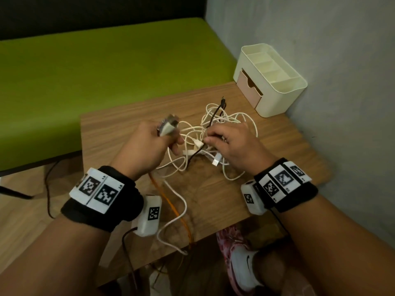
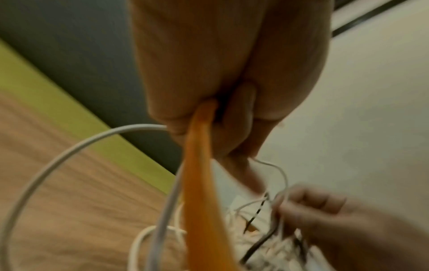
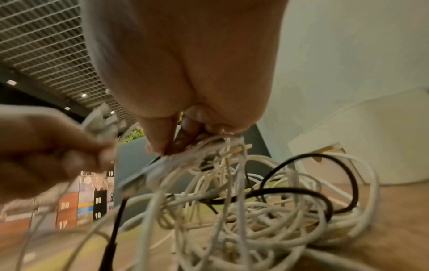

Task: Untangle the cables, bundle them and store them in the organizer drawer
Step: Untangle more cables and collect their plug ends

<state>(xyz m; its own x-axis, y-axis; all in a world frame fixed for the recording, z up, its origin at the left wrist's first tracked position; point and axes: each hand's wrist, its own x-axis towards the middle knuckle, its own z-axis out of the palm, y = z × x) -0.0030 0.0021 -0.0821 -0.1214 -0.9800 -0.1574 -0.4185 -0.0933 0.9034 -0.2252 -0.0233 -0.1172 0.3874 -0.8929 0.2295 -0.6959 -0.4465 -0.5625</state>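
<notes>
A tangle of white cables (image 1: 215, 133) with a black cable (image 1: 215, 113) threaded through it lies on the wooden table (image 1: 128, 124). My left hand (image 1: 154, 142), left of the tangle, grips a bunch of grey-white plug ends (image 1: 168, 126). An orange cable (image 2: 199, 201) and a white cable (image 2: 69, 152) run out of its fist (image 2: 209, 119). My right hand (image 1: 230, 142) rests on the tangle. Its thumb and fingers (image 3: 162, 135) pinch white strands (image 3: 220, 146) at the top. The cream organizer (image 1: 277, 86) with its pink drawer (image 1: 249, 90) stands at the back right.
The orange cable (image 1: 171, 206) and a white lead (image 1: 179, 212) trail over the table's front edge. A green bench (image 1: 85, 71) lies to the left and a grey wall (image 1: 342, 82) close on the right. A foot in a white sock (image 1: 243, 265) is under the table.
</notes>
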